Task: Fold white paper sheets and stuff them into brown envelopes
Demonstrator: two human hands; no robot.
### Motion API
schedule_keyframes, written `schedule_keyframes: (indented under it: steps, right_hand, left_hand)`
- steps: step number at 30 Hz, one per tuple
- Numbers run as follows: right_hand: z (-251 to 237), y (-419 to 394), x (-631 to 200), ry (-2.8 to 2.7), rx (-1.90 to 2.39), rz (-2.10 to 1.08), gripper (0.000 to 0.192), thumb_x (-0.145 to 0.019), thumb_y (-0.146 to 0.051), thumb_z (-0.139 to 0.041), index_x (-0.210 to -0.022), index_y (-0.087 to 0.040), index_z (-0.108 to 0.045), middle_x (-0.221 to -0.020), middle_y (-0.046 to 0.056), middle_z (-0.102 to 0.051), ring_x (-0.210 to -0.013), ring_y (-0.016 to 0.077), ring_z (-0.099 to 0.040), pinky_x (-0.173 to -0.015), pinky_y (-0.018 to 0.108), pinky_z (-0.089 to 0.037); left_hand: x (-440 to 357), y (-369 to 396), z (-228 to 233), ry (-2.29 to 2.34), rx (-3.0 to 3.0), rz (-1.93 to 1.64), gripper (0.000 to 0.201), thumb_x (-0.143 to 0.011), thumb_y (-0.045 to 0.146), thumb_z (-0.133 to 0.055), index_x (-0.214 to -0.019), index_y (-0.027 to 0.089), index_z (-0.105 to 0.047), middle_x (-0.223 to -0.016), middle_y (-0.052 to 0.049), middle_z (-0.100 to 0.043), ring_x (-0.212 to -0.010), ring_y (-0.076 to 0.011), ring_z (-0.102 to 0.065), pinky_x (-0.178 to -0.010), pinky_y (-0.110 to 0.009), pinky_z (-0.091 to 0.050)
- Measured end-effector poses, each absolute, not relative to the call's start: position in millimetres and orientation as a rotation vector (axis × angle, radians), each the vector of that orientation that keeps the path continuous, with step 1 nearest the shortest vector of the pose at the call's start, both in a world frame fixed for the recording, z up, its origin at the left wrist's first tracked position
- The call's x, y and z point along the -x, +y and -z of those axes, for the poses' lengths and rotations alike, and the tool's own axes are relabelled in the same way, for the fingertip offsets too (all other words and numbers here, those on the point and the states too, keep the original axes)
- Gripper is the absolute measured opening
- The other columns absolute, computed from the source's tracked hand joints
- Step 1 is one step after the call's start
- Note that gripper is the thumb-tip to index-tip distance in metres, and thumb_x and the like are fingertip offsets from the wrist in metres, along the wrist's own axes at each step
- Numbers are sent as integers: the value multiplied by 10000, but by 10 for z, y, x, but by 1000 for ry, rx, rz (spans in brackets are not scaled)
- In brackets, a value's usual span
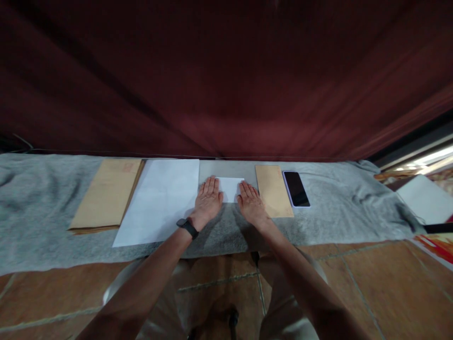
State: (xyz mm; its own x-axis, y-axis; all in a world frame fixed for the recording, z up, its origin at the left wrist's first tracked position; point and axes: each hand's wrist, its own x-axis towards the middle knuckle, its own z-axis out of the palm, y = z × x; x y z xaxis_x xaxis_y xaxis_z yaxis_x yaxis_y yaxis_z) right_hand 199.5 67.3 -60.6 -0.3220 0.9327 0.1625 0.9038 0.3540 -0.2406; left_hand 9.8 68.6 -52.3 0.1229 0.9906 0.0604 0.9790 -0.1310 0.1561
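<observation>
Left hand [208, 197] and right hand [250, 202] lie flat across white paper [231, 190], apparently folded; large sheet [163, 198], nine o'clock, unfolded.

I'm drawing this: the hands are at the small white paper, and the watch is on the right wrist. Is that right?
Not quite: the watch is on the left wrist, as the head view shows. The left hand and right hand are at the small white paper.
</observation>
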Motion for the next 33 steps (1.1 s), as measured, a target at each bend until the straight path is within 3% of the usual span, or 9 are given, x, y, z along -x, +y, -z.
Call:
schedule_keyframes:
  steps: [14,23,33]
  right_hand:
    - [555,641,-1833,-2352,1547,-160,520,-1057,-310,-386,-1546,-136,-425,-1634,120,-372,-1508,268,-358,-1234,477,-298]
    - [603,586,-1784,-2351,1545,-136,476,-1050,-265,-413,-1500,-132,-493,-1591,138,-440,-1479,257,-409,-1205,466,-341]
    - [533,730,-1749,-2396,1574,-282,476,-1036,-216,-356,-1473,-127,-523,-1571,149,-471,-1486,233,-401,-1212,453,-340]
  left_hand:
    - [-112,674,501,2035,-2305,-282,604,-1015,294,-343,-1531,-19,-357,-1635,-234,-321,-1543,-310,-267,-1250,-471,-263]
    - [-261,391,328,1839,-2551,-95,538,-983,145,-328,-1498,75,-468,-1612,-181,-393,-1514,-302,-344,-1225,-513,-307]
    - [-344,252,393,1790,-2545,-175,556,-1007,241,-343,-1518,41,-431,-1602,-212,-394,-1520,-306,-328,-1234,-506,-281]
